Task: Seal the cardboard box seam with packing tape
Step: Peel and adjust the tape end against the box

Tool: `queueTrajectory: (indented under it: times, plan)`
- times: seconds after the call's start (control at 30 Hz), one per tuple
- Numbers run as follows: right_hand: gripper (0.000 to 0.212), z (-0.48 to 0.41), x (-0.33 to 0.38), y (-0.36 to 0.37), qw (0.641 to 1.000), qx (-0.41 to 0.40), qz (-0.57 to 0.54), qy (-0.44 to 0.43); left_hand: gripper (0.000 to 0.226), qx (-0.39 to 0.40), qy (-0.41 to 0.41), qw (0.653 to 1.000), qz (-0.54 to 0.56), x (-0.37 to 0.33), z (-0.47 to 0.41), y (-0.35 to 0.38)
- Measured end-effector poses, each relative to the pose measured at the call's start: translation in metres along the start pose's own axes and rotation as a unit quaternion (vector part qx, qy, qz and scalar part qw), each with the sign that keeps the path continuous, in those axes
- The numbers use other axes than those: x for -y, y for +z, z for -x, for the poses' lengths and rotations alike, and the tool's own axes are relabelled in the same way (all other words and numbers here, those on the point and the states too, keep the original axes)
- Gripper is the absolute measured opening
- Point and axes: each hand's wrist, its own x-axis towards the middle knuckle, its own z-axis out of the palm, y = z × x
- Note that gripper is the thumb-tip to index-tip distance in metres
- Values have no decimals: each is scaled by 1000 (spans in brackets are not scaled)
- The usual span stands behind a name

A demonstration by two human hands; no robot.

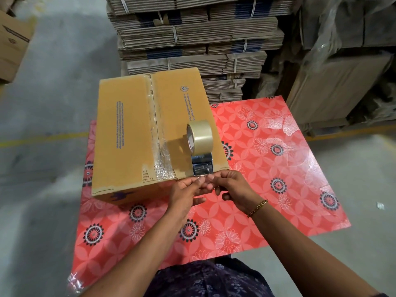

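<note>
Both the left hand and right hand pinch the tape strip pulled from the tape roll standing on the cardboard box, bundled flat cartons stacked behind, blue print unreadable.

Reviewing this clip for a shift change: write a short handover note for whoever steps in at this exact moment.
Left hand and right hand: both pinch the free end of the tape strip at the near edge of the cardboard box.
Tape roll stands on edge on the box top, right of the centre seam; the strip runs from it to the fingers.
The box sits on a red floral table.
Done: the seam already carries clear tape along its length.
Left: this strip is not yet separated from the roll or pressed down; where it goes is unclear.
</note>
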Motion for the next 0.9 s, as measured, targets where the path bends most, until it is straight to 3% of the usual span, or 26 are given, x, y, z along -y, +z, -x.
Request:
queueTrajectory:
  times: [0.27,0.47,0.9]
  plan:
    - [26,0,-3,5,985,-76,135,-71,16,-14,39,996,-75,9,-6,-2]
    - [26,2,-8,6,963,-114,207,-126,19,-74,134,968,-198,14,-4,-10]
    - [28,-6,-4,14,951,-177,235,-97,27,-119,138,958,-221,15,-17,-4]
